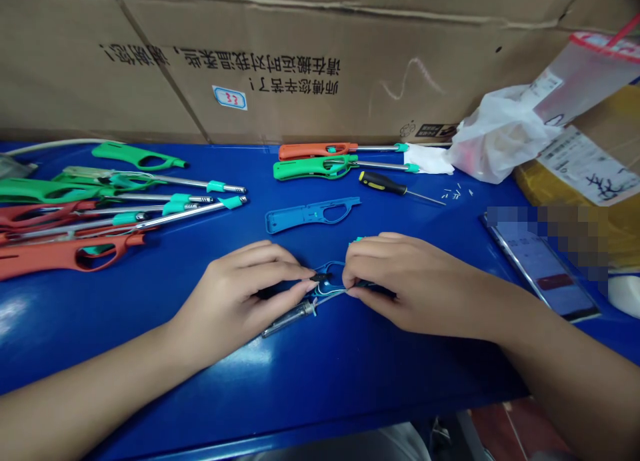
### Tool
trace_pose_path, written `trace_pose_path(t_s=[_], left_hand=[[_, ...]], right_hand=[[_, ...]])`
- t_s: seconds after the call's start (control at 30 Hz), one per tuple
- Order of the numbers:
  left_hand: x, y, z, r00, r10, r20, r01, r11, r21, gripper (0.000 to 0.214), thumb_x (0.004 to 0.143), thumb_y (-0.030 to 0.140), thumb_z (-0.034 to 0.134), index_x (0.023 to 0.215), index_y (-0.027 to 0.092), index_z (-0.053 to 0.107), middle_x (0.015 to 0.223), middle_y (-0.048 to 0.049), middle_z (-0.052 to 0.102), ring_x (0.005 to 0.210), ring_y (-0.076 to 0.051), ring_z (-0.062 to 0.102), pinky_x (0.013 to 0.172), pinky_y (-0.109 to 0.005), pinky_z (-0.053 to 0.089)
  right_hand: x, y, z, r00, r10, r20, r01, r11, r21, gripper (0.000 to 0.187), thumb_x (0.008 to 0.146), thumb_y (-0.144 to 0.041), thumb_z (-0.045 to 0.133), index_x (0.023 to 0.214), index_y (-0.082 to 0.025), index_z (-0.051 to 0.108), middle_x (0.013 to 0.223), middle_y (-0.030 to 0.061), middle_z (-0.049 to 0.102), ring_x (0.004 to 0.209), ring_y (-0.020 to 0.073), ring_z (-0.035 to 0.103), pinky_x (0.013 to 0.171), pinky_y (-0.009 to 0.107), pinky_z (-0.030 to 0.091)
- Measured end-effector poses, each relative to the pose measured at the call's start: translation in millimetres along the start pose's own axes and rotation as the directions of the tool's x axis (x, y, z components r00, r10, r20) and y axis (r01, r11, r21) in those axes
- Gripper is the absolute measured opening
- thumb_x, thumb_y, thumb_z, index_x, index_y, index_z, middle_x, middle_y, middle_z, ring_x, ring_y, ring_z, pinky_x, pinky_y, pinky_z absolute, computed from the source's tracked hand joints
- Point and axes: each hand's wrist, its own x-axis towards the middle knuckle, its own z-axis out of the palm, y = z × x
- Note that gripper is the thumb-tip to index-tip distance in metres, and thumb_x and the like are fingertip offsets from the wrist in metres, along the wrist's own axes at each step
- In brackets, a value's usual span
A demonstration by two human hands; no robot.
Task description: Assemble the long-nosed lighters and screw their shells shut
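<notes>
Between its thumb and index finger, my left hand (pixel 250 284) pinches a small black part (pixel 319 277). Below those fingers lies a clear lighter fuel tank (pixel 285 322), and a thin grey tube (pixel 329 296) runs from it to my right hand (pixel 415 281). The right fingers are closed on this tube; a white wire (pixel 325 290) loops close by. Partly hidden between both hands is a blue lighter shell half (pixel 336 272). Just beyond, a matching blue shell half (pixel 313 214) lies with its hollow side up. A teal bit (pixel 359 239) peeks out above the right fingers.
Green and orange lighters (pixel 70 254) pile up at left. Two more, orange (pixel 315 150) and green (pixel 313 168), lie at the back near a screwdriver (pixel 383 182) and small screws (pixel 456 195). A phone (pixel 545 268), plastic bag (pixel 493 138) and cardboard box (pixel 280 114) surround the table.
</notes>
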Motion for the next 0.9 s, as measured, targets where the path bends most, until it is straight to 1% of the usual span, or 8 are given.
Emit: trace_pose_path(t_s=[0.13,0.23,0.37,0.53,0.73,0.77,0.83,0.9], left_hand=[[0,0,-0.4,1.000,-0.013,-0.023,0.014,1.000,0.013,0.010,0.096,0.019,0.077,0.104,0.016,0.079,0.094,-0.0027,0.076,0.087,-0.011,0.071,0.082,-0.019,0.057],[0,0,-0.4,1.000,-0.020,-0.023,0.021,1.000,0.009,0.009,0.095,0.018,0.077,0.103,0.016,0.079,0.094,-0.0026,0.076,0.086,-0.012,0.072,0.081,-0.020,0.057],[0,0,-0.3,1.000,-0.026,-0.010,0.026,1.000,0.011,0.008,0.094,0.016,0.077,0.102,0.017,0.079,0.094,-0.0021,0.075,0.086,-0.011,0.072,0.081,-0.019,0.057],[1,0,-0.1,1.000,-0.026,0.007,0.026,1.000,0.017,0.006,0.094,0.015,0.076,0.099,0.017,0.079,0.092,-0.0016,0.075,0.084,-0.010,0.071,0.080,-0.019,0.057],[3,-1,0.0,1.000,0.005,0.020,-0.006,0.999,0.037,0.010,0.094,0.017,0.075,0.103,0.018,0.079,0.090,-0.0015,0.077,0.081,-0.012,0.071,0.077,-0.022,0.058],[3,-1,-0.3,1.000,0.006,0.015,-0.006,0.999,0.037,0.011,0.095,0.017,0.075,0.104,0.019,0.080,0.090,-0.0015,0.077,0.080,-0.012,0.071,0.077,-0.023,0.058],[3,0,-1.0,1.000,0.000,0.006,0.000,1.000,0.031,0.013,0.095,0.018,0.075,0.106,0.020,0.080,0.091,-0.0021,0.077,0.081,-0.013,0.072,0.077,-0.023,0.059],[3,0,-1.5,1.000,-0.008,0.003,0.008,1.000,0.029,0.014,0.095,0.019,0.074,0.108,0.020,0.080,0.092,-0.0029,0.077,0.082,-0.013,0.072,0.077,-0.023,0.059]], right_hand=[[2,0,-1,1.000,0.023,0.018,-0.023,1.000,0.013,0.018,0.106,-0.015,0.047,0.098,-0.020,0.063,0.096,0.0008,0.064,0.089,0.0181,0.057,0.082,0.036,0.039],[2,-1,-1,0.999,0.036,0.016,-0.037,0.999,0.039,0.018,0.106,-0.016,0.047,0.098,-0.020,0.063,0.096,0.0008,0.064,0.089,0.0175,0.057,0.079,0.034,0.040],[1,-1,-2,1.000,0.031,-0.002,-0.030,0.997,0.065,0.016,0.105,-0.017,0.050,0.100,-0.021,0.065,0.097,0.0007,0.065,0.091,0.0171,0.059,0.080,0.033,0.041],[-1,0,-3,1.000,-0.002,-0.019,0.003,0.999,0.054,0.017,0.104,-0.015,0.050,0.103,-0.021,0.066,0.098,0.0016,0.066,0.092,0.0176,0.060,0.080,0.033,0.042],[-2,0,-5,0.999,-0.039,-0.009,0.039,0.997,0.068,0.019,0.103,-0.016,0.054,0.092,-0.020,0.068,0.100,0.0024,0.069,0.093,0.0171,0.063,0.080,0.032,0.045],[-3,0,-6,0.999,-0.029,-0.031,0.031,0.997,0.073,0.018,0.102,-0.016,0.055,0.092,-0.021,0.069,0.101,0.0021,0.070,0.093,0.0170,0.064,0.081,0.032,0.046],[-3,1,-9,0.991,0.031,-0.128,-0.024,0.998,0.055,0.015,0.101,-0.019,0.057,0.097,-0.022,0.071,0.105,0.0022,0.072,0.095,0.0176,0.067,0.082,0.032,0.047],[-4,5,-11,0.958,0.120,-0.260,-0.124,0.992,0.001,0.014,0.100,-0.021,0.058,0.103,-0.023,0.072,0.110,0.0036,0.073,0.100,0.0195,0.068,0.083,0.033,0.048]])
